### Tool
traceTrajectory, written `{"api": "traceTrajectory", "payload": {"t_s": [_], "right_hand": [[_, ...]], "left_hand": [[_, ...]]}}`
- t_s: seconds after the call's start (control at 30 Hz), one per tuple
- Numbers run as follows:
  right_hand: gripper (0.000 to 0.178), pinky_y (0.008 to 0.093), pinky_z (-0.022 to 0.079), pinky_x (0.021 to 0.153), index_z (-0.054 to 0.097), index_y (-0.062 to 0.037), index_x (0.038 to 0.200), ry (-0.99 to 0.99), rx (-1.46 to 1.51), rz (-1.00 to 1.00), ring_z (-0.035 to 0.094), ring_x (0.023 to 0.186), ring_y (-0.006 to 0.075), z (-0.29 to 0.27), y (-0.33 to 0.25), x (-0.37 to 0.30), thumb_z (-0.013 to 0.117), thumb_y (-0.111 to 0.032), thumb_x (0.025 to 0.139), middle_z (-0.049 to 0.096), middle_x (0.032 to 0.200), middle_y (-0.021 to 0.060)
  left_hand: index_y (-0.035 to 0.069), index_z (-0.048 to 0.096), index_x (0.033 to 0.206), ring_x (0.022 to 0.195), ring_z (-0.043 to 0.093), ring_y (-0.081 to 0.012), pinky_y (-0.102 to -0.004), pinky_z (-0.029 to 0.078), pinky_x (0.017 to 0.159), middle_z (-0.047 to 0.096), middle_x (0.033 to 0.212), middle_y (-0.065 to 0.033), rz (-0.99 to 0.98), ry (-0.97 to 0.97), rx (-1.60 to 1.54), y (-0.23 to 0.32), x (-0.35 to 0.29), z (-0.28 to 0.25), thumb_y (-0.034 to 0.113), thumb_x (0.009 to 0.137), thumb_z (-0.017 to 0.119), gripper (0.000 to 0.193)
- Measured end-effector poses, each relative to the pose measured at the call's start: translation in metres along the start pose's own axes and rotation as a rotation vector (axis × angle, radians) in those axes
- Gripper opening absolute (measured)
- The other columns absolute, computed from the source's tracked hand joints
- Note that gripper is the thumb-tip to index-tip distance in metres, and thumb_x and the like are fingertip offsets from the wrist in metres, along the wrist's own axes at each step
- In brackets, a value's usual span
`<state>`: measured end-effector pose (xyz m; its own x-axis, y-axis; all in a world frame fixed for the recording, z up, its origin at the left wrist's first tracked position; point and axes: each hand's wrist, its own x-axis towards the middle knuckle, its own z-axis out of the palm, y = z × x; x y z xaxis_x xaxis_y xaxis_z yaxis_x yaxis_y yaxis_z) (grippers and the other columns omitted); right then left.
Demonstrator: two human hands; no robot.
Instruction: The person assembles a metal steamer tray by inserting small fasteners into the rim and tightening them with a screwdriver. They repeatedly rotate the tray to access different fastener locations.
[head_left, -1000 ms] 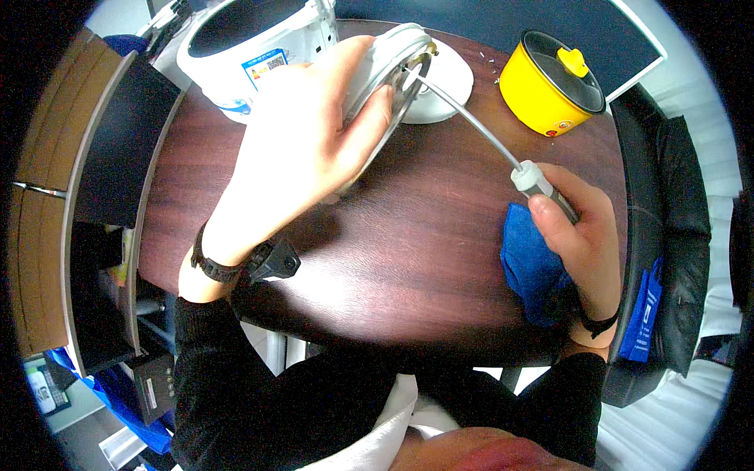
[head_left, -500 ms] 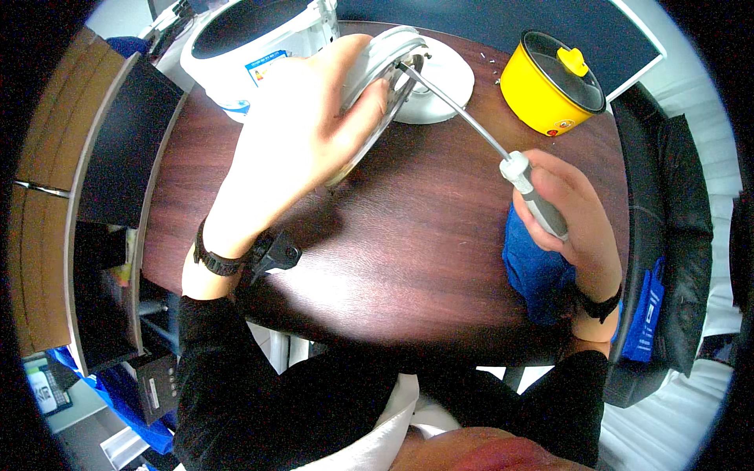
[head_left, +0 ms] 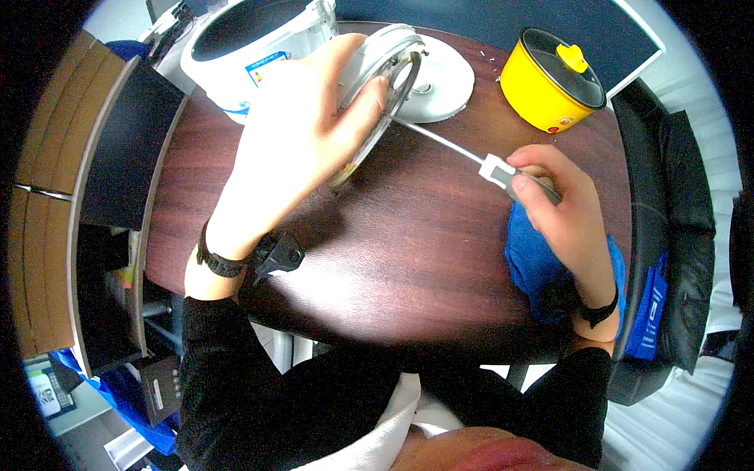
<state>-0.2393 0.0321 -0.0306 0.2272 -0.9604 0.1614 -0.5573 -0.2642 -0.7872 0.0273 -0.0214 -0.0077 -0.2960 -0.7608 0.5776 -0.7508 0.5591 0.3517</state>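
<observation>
My left hand (head_left: 306, 125) grips a round white appliance lid (head_left: 389, 41) with a metal inner side, tilted on edge above the table. In my right hand (head_left: 565, 204) is a screwdriver (head_left: 496, 169) with a white and grey handle, held between thumb and fingers. Its thin shaft points left, and the tip meets the lid's rim or passes behind it; I cannot tell which. Behind the lid a white disc-shaped part (head_left: 448, 74) lies flat. The white rice cooker body (head_left: 224, 74) stands open at the far left, partly hidden by my left hand.
A yellow pot (head_left: 530, 86) with a dark lid stands at the far right, small bits beside it. A blue cloth (head_left: 538, 263) lies under my right wrist. A small black part (head_left: 283, 255) sits near my left wrist. Black seating (head_left: 683, 235) borders the table's right side.
The screwdriver tip has moved from the lid's upper part down along its rim, and the shaft lies flatter. My right hand has turned and shifted slightly left. My left hand stays nearly still.
</observation>
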Motion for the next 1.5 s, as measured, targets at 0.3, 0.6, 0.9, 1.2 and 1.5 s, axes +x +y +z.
{"api": "traceTrajectory", "payload": {"t_s": [0.3,0.6,0.9,1.2,1.5], "right_hand": [[0.031,0.0171,0.026,0.034,0.05,0.0023,0.118,-0.043,0.492,0.26,0.04,0.043,0.004,-0.021,-0.005,0.002,0.055,-0.009,0.09,0.057,0.084,0.0086],[0.029,0.0191,0.033,0.038,0.051,0.0022,0.114,-0.062,0.545,0.119,0.045,0.046,0.0054,-0.016,0.001,-0.001,0.058,-0.007,0.087,0.059,0.08,0.0076],[0.029,0.0184,0.033,0.04,0.05,0.0027,0.113,-0.076,0.482,0.097,0.043,0.045,0.005,-0.017,-0.001,-0.005,0.057,-0.008,0.087,0.059,0.081,0.0098],[0.031,0.0178,0.031,0.039,0.049,0.0029,0.115,-0.084,0.445,0.116,0.04,0.044,0.0035,-0.018,-0.004,-0.006,0.056,-0.009,0.087,0.058,0.083,0.0107],[0.022,0.0268,0.048,0.065,0.059,-0.0018,0.102,0.154,-0.048,-0.159,0.062,0.071,0.0143,-0.011,-0.008,-0.009,0.065,-0.008,0.082,0.064,0.08,0.0067]], "left_hand": [[-0.001,0.058,0.116,0.084,0.065,-0.0218,-0.032,0.049,0.075,0.066,0.096,-0.0181,0.018,-0.012,-0.02,-0.009,0.005,-0.001,0.023,0.086,0.065,0.039],[-0.002,0.058,0.115,0.087,0.065,-0.0218,-0.0319,0.049,0.076,0.066,0.096,-0.0184,0.003,0.005,-0.042,-0.004,0.003,0.002,0.023,0.087,0.065,0.038],[-0.002,0.058,0.114,0.089,0.065,-0.024,-0.0324,0.049,0.079,0.066,0.097,-0.019,0.011,0.015,-0.042,-0.001,0.003,0.003,0.022,0.086,0.065,0.038],[-0.001,0.059,0.114,0.091,0.066,-0.0251,-0.0332,0.049,0.079,0.066,0.099,-0.0193,-0.025,-0.01,-0.054,0.001,0.004,0.002,0.023,0.086,0.066,0.038],[-0.001,0.058,0.114,0.089,0.066,-0.0284,-0.0346,0.05,0.077,0.066,0.098,-0.0207,0.026,0.019,0.08,0.001,0.001,0.006,0.02,0.085,0.067,0.037]]}}
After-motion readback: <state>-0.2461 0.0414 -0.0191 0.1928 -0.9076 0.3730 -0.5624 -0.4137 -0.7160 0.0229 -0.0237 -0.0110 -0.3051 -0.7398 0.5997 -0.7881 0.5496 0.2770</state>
